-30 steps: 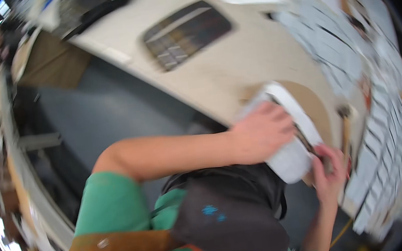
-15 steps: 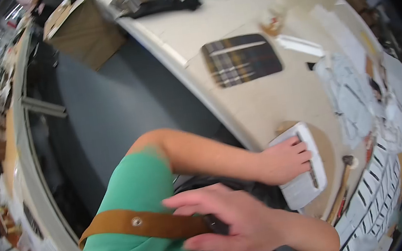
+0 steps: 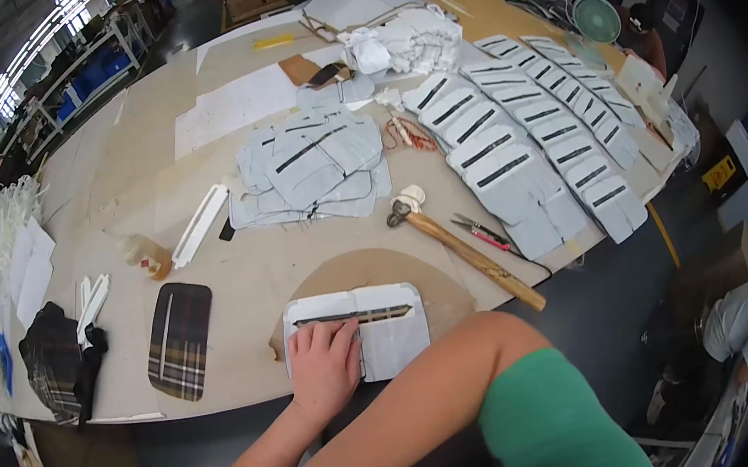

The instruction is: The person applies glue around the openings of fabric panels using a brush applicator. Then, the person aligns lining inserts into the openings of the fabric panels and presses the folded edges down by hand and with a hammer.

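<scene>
My left hand (image 3: pixel 323 368) rests palm down on the left half of a pale grey-white panel (image 3: pixel 396 342). Its fingertips touch the lower edge of a long slot showing plaid cloth, and the fingers lie fairly flat without wrapping round anything. The panel lies at the table's near edge, partly over a rounded brown board (image 3: pixel 350 268). My right forearm crosses the bottom of the view towards the lower left, with its hand out of frame.
A hammer (image 3: pixel 479 263) and snips (image 3: pixel 483 232) lie right of the board. Beyond are stacked grey panels (image 3: pixel 311 162) and rows of slotted panels (image 3: pixel 494 151). Leftward are a plaid piece (image 3: pixel 181 340), a glue bottle (image 3: pixel 148 255) and a white frame (image 3: pixel 200 226). Other people are at both sides.
The view has swung round to face the table squarely. My right hand, earlier at the panel and then over the brown strap, has left the view. My left hand stays on the panel.
</scene>
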Demonstrator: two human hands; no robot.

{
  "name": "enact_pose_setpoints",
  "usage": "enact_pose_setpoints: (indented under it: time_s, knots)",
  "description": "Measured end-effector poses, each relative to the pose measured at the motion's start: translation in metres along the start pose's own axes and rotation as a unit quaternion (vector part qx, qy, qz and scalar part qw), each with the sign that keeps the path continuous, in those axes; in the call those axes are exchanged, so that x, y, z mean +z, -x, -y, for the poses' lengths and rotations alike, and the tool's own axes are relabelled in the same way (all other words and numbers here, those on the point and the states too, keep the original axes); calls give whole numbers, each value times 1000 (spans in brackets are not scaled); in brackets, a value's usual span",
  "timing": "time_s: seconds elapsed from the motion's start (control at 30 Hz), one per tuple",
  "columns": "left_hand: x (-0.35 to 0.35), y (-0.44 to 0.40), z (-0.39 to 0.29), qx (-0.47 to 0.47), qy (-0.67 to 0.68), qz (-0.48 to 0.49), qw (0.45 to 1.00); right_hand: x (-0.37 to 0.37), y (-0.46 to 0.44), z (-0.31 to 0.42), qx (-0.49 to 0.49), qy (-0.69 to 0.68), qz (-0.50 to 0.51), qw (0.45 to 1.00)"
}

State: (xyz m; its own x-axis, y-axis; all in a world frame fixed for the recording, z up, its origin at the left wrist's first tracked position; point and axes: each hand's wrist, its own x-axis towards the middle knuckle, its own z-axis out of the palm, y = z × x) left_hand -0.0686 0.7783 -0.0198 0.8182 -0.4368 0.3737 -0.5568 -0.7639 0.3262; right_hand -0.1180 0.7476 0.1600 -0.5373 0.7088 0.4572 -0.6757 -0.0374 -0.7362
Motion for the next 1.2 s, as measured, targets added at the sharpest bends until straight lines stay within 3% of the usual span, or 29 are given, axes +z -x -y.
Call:
enact_pose_setpoints:
  time_s: [0.03, 0.1, 0.17, 0.23, 0.27, 0.3, 0.37, 0.4, 0.47, 0.5, 0.6, 0.73, 0.8, 1.2]
  knots:
    - [0, -1, -1, 2, 2, -10, 1000, 6, 28, 1, 7, -48, -73, 996]
    - [-1, -3, -3, 1, 1, -29, 1000, -2, 79, -16, 45, 232, -134, 962]
    - [2, -4, -1, -11, 11, -29, 999, 5, 120, -33, -55, 274, -212, 937]
    - [3, 1, 1, -36, 23, -35, 998, 16, 167, -43, -60, 333, -341, 877]
    - [3, 1, 3, -32, 51, -45, 997, 25, 190, -42, -4, 323, -434, 841]
    - [4, 0, 4, -24, 79, -62, 995, 35, 206, -38, 76, 302, -554, 773]
    - [5, -1, 3, -56, 91, -84, 991, 31, 234, -57, 54, 310, -755, 575]
    - [6, -1, 1, -72, 107, -100, 987, 26, 238, -61, 59, 307, -750, 582]
    - [4, -2, 1, -95, 103, -110, 984, 18, 241, -63, 27, 454, -768, 450]
    - [3, -2, 0, -106, 107, -109, 983, 16, 232, -58, 62, 492, -753, 432]
    - [-8, 1, -2, -121, 98, -94, 983, -1, 229, -57, 101, 569, -711, 401]
    - [-18, 15, 15, -120, 55, -70, 989, -11, 232, -65, 107, 566, -709, 407]
    - [-22, 18, 17, -132, 50, -61, 988, -13, 233, -66, 113, 584, -706, 383]
    - [-24, 19, 24, -150, 69, -37, 986, -18, 226, -55, 150, 640, -655, 374]
